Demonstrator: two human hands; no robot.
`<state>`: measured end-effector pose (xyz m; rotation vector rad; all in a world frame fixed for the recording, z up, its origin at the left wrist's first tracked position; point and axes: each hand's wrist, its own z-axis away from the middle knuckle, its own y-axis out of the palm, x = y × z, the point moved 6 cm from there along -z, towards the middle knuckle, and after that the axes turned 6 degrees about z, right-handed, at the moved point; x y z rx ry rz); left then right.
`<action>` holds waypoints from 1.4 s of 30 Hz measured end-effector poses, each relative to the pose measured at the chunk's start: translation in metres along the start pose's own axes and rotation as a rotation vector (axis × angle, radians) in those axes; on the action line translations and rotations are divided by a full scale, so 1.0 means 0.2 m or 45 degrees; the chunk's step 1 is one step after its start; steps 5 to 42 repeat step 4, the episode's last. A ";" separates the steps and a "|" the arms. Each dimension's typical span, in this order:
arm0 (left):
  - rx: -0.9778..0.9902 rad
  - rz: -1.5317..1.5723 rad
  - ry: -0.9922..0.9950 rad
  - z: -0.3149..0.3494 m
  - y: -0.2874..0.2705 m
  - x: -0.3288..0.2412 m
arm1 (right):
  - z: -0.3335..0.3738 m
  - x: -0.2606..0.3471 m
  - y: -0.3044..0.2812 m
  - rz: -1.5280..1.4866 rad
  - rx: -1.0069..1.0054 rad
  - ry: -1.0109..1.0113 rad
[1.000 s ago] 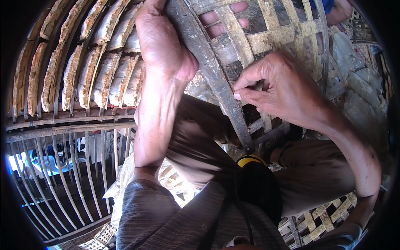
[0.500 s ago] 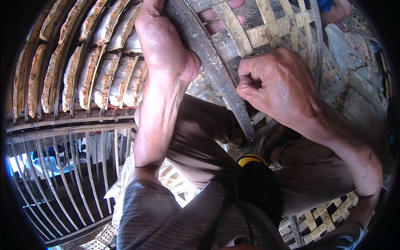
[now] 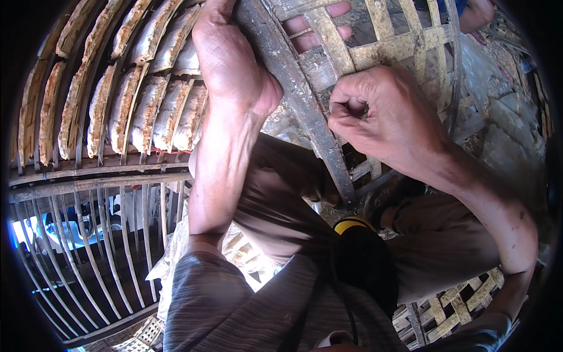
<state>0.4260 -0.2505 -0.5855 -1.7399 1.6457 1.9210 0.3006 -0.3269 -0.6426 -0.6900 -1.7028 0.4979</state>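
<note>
A woven bamboo tray with open lattice strips and a dark, flat wooden edge stands tilted in front of me. My left hand is wrapped round that edge from the left, its fingertips showing through the lattice behind. On the near side of the lattice, my right hand is closed, thumb and forefinger curled into a ring against the strips. What its fingers pinch, if anything, is hidden.
Rows of whitish slabs with brown, crusty edges rest between slats at the left, above a bamboo-bar rack. Clear plastic sheets lie at the right. Another person's hand shows at the top right. More lattice lies below.
My right hand has shifted slightly left along the lattice. The tray has turned a little, its lower tip moving left and its far rim right. My left hand keeps its hold.
</note>
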 end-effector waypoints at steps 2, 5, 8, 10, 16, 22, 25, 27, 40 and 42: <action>-0.036 -0.049 0.004 -0.02 -0.03 0.02 | 0.00 0.02 -0.02 0.096 -0.003 -0.060; 0.071 -0.088 -0.065 -0.02 -0.07 -0.02 | -0.01 0.02 -0.02 0.002 0.060 -0.095; 0.071 -0.088 -0.065 -0.02 -0.07 -0.02 | -0.01 0.02 -0.02 0.002 0.060 -0.095; 0.071 -0.088 -0.065 -0.02 -0.07 -0.02 | -0.01 0.02 -0.02 0.002 0.060 -0.095; 0.071 -0.088 -0.065 -0.02 -0.07 -0.02 | -0.01 0.02 -0.02 0.002 0.060 -0.095; 0.071 -0.088 -0.065 -0.02 -0.07 -0.02 | -0.01 0.02 -0.02 0.002 0.060 -0.095; 0.071 -0.088 -0.065 -0.02 -0.07 -0.02 | -0.01 0.02 -0.02 0.002 0.060 -0.095; 0.071 -0.088 -0.065 -0.02 -0.07 -0.02 | -0.01 0.02 -0.02 0.002 0.060 -0.095; 0.071 -0.088 -0.065 -0.02 -0.07 -0.02 | -0.01 0.02 -0.02 0.002 0.060 -0.095; 0.071 -0.088 -0.065 -0.02 -0.07 -0.02 | -0.01 0.02 -0.02 0.002 0.060 -0.095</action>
